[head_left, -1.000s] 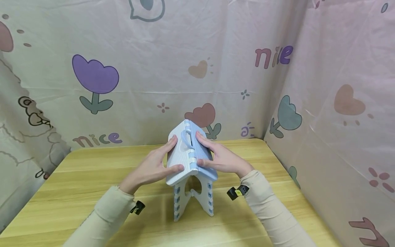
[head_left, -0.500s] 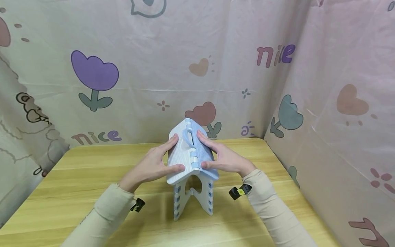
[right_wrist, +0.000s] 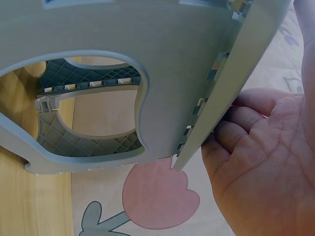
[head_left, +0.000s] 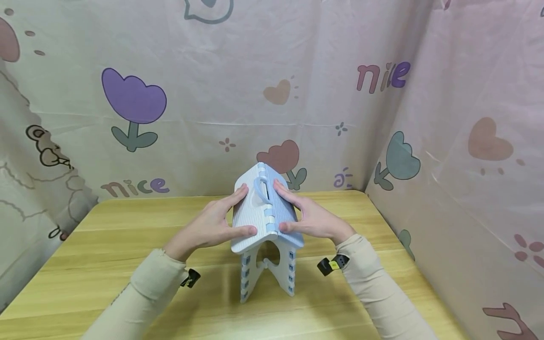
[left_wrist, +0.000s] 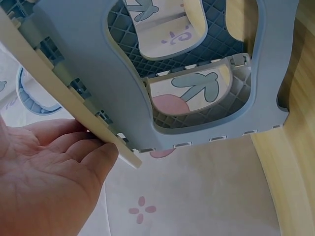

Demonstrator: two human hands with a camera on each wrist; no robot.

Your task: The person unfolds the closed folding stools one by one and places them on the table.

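Observation:
A white and light-blue folding step stool (head_left: 254, 217) stands half folded on the table, its two top panels sloping like a roof from the hinge ridge. A blue carry handle (head_left: 260, 191) sits beside the ridge slot. My left hand (head_left: 212, 224) grips the white left panel, thumb and forefinger spread on top; its other fingers (left_wrist: 93, 147) meet the panel's outer edge in the left wrist view. On the blue right panel (head_left: 285, 208), my right hand (head_left: 316, 218) holds likewise, with fingers (right_wrist: 229, 135) against the edge in the right wrist view. The hinged legs (head_left: 285, 269) are partly spread.
The wood-grain table (head_left: 127, 264) runs back to a printed cloth curtain (head_left: 204, 94), which also hangs along both sides. Both wrists wear a black strapped device, such as the right wrist's device (head_left: 333, 264).
My right thumb has slid slightly outward from the stool's ridge. The head view has shifted a little; the stool and my left hand keep almost the same pose.

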